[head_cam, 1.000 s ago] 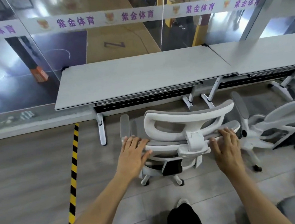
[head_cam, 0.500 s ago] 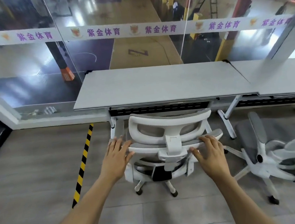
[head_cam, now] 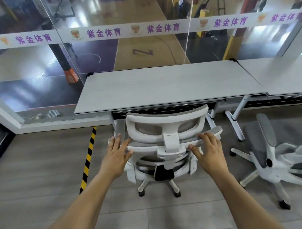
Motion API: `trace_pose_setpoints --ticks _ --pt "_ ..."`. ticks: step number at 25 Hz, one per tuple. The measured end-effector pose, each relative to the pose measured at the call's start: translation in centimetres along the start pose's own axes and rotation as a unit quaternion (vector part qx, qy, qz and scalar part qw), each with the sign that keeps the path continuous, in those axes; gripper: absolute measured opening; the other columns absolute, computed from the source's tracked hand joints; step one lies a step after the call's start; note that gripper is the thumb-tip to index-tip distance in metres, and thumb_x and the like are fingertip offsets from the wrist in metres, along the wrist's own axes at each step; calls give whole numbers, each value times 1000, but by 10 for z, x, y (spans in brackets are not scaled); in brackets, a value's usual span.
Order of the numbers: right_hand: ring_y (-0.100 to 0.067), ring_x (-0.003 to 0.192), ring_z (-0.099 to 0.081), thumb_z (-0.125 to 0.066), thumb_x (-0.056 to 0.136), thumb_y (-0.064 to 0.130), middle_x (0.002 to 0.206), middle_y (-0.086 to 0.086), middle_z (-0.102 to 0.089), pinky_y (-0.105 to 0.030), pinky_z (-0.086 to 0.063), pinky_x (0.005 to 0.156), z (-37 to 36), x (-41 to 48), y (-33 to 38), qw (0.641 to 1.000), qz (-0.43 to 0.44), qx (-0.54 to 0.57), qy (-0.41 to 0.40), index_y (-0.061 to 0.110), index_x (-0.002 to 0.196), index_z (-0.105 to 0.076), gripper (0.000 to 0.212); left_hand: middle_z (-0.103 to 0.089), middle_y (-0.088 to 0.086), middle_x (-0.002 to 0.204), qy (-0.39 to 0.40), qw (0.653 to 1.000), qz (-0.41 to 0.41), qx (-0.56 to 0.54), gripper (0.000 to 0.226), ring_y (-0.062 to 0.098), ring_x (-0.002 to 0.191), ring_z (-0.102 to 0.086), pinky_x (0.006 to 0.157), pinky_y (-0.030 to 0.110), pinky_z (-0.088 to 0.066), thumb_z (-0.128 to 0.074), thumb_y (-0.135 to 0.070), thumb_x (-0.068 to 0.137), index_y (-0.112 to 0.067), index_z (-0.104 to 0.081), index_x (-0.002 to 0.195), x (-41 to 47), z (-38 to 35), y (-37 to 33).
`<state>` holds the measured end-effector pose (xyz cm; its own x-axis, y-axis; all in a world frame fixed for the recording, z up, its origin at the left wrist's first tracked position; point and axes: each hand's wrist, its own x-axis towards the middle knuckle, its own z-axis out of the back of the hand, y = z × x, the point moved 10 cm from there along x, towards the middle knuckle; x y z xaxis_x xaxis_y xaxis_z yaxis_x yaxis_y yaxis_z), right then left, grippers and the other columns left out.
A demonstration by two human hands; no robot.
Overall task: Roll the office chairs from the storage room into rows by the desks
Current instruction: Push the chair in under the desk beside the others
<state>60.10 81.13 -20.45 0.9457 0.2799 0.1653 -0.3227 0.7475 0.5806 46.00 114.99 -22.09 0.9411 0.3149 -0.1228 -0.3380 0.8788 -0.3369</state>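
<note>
Head view is showing the left hand (head_cam: 116, 156) and right hand (head_cam: 211, 150) pressing flat, fingers straight and slightly spread, on the backrest top of the white office chair (head_cam: 166, 131), which is standing at the near edge of the grey desk (head_cam: 162, 86), a second chair (head_cam: 278, 156) sitting nearby on the right.

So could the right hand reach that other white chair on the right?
Probably, with a sideways stretch. The right hand rests on the white mesh-backed office chair; only bare grey floor separates it from the other white chair.
</note>
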Motion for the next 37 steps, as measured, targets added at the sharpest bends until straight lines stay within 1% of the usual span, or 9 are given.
trace_pose_setpoints --ticks 5,11,13,15,17,20,26,33,37 --pt "-25 140 -31 -60 92 57 148 -1 -44 -41 -32 117 -1 9 2 1000 -6 -15 14 20 139 -51 60 5 5 167 -17 999 34 11 58 29 152 10 121 48 -18 -29 -50 102 -37 -13 156 3 4 -2" --pt "-26 138 -35 -60 94 50 145 -3 -47 -41 -33 113 2 11 11 999 -1 -31 15 19 136 -53 53 5 8 167 -4 998 56 39 61 31 152 9 122 47 -10 -29 -46 104 -35 -2 157 6 8 -4" --pt "-25 140 -35 -60 95 46 148 -3 -45 -39 -32 113 3 10 13 999 10 -34 23 19 137 -52 50 -7 11 166 -13 998 52 30 59 34 152 -2 120 48 -15 -34 -40 105 -29 -12 158 2 12 -13" --pt "-25 137 -41 -60 95 39 148 -1 -47 -39 -36 110 10 6 7 999 8 -27 20 20 138 -52 47 -33 11 156 -62 998 3 -5 49 36 143 -29 111 50 -36 -45 -30 101 -21 -36 148 -10 21 -40" --pt "-26 131 -47 -60 94 34 146 1 -50 -40 -40 106 25 -3 -7 1000 -6 -21 6 22 138 -52 46 -52 6 133 -137 988 -64 -31 37 31 117 -49 94 45 -48 -56 -19 93 -17 -52 129 -34 31 -76" --pt "-29 126 -50 -61 92 28 143 0 -53 -43 -43 103 54 -18 -40 999 -27 -28 -19 23 136 -53 45 -55 -1 117 -151 979 -123 -65 31 21 100 -49 87 37 -47 -61 -14 89 -19 -56 119 -60 21 -134" --pt "-26 118 -54 -62 93 24 136 -1 -56 -40 -43 99 135 -31 -124 992 -73 -28 -97 21 136 -54 44 -52 -9 123 -94 965 -238 -63 27 17 110 -48 96 34 -43 -49 -31 95 -29 -52 121 -31 -19 -288" --pt "-27 115 -56 -50 90 34 129 -3 -61 -42 -46 96 267 -33 -246 979 -100 -56 -171 17 131 -58 45 -54 -10 121 -59 934 -341 -86 27 16 112 -51 98 36 -43 -52 -31 95 -27 -55 122 2 -67 -491" --pt "-27 117 -53 -62 92 22 131 -6 -60 -40 -42 99 328 -34 -306 962 -143 -77 -218 14 132 -58 41 -53 -9 122 -43 916 -390 -81 29 16 108 -51 92 33 -43 -51 -33 94 -28 -54 123 13 -95 -583"
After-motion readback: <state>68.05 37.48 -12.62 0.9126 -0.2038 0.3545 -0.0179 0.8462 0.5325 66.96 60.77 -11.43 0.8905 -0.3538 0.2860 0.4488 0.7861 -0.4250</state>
